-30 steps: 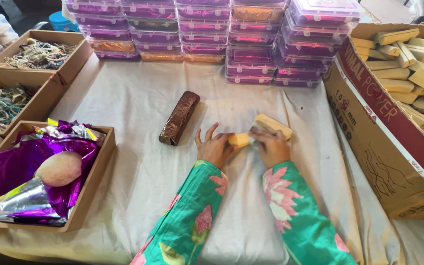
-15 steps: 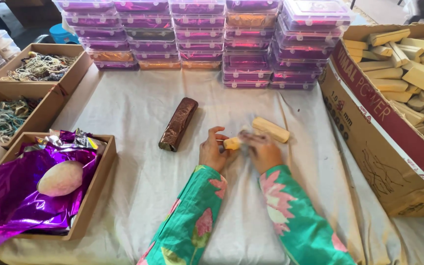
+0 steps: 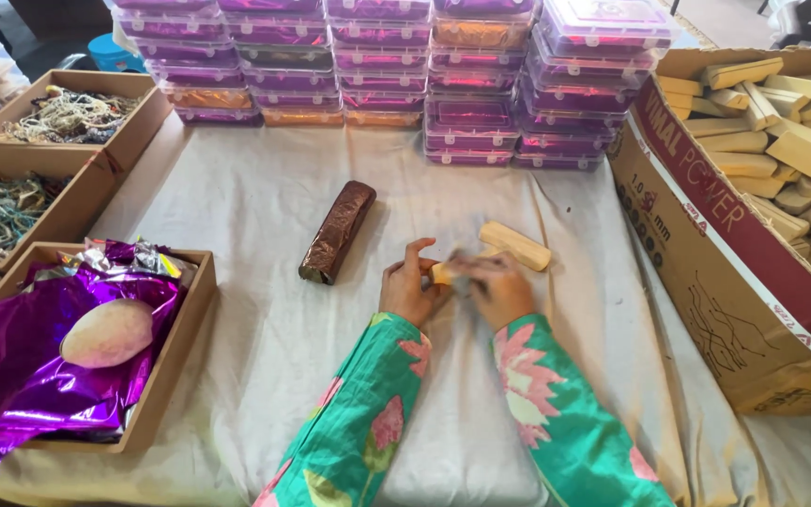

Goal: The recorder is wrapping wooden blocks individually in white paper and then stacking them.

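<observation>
Both hands have drawn closer together since a moment ago, and the right hand (image 3: 497, 286) now covers more of the small tan block (image 3: 441, 273), which has hardly shifted on the cloth (image 3: 237, 207). The left hand (image 3: 405, 291) grips the block's left end between thumb and curled fingers. The right hand's fingers are blurred, closed over the block's right end; whether they pinch the block itself I cannot tell. The block sits just above the cloth at the table's middle, between the two hands.

Just behind the right hand lies a longer tan bar (image 3: 515, 245). A brown foil-wrapped bar (image 3: 337, 232) lies to the left, near the left hand. A big carton (image 3: 706, 253) of tan bars stands at right. Stacked clear boxes (image 3: 405, 84) with purple contents line the far edge. At left, a tray (image 3: 175, 357) holds purple foil (image 3: 21, 357) and a pale oval lump (image 3: 107, 332).
</observation>
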